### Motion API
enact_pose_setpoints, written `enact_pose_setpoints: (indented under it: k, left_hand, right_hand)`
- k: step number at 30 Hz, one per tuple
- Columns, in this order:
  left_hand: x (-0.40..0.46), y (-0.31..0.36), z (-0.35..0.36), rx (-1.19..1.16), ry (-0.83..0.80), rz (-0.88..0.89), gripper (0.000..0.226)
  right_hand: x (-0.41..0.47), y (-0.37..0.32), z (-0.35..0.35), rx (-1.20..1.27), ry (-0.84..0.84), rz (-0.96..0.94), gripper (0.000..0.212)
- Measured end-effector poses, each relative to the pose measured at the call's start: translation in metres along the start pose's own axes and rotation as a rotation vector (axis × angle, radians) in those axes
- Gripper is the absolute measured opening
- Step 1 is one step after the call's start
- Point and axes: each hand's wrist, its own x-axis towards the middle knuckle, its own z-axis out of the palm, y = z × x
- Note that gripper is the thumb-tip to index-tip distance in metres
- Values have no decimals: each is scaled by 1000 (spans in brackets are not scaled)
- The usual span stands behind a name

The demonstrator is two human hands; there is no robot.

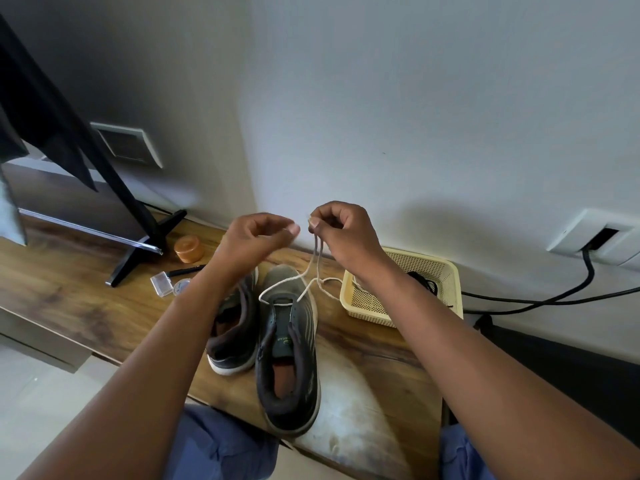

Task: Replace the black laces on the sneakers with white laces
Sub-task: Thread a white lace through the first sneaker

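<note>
We logged two sneakers on the counter (62,292), side by side and touching, toes toward the wall: the right sneaker (289,344) nearer us, the left sneaker (233,327) just beside it and partly behind the left forearm. No black lace showed in either shoe, so removal looked done for both. One white lace (294,289) ran through the lowest eyelets of the right sneaker, both strands rising to the hands. We judged the step as lacing just begun on shoe one, ends held up together, probably being evened. The right hand (341,230) pinched both lace ends, fingers (315,222) clamped on them. The left hand (258,237) sat curled just beside it; we could not tell if its fingers gripped the lace or nothing. The next move looked to us like crossing the ends and feeding each tip through the next eyelet pair, needing slack kept even and tips pinched close. Farther back: one cream basket (446,271) right of the shoes, dark lace-like cords (424,282) inside, count unclear, plus a pale strand that may have been a second white lace. Left: one orange jar (188,249), one black pen (185,270), one clear box (162,284), one small round item (180,286). One TV stand (138,251), two wall outlets, the right one (595,237) with cables.
</note>
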Motion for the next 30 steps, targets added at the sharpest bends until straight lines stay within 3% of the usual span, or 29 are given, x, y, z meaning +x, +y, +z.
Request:
enact_pose_setpoints:
  k: [3, 7, 19, 30]
  left_hand:
    - [-5, -18, -7, 527, -134, 20, 78]
    - [-1, -28, 11, 706, -262, -104, 103]
    - [-13, -53, 28, 823, -255, -130, 62]
    - [-10, -58, 19, 772, -183, -170, 67]
  right_hand:
    - [-2, -15, 3, 153, -2, -8, 12]
    - [-1, -44, 8, 265, -15, -50, 13]
    - [-18, -83, 32, 223, 72, -122, 19]
    - [-22, -144, 21, 302, 144, -217, 15]
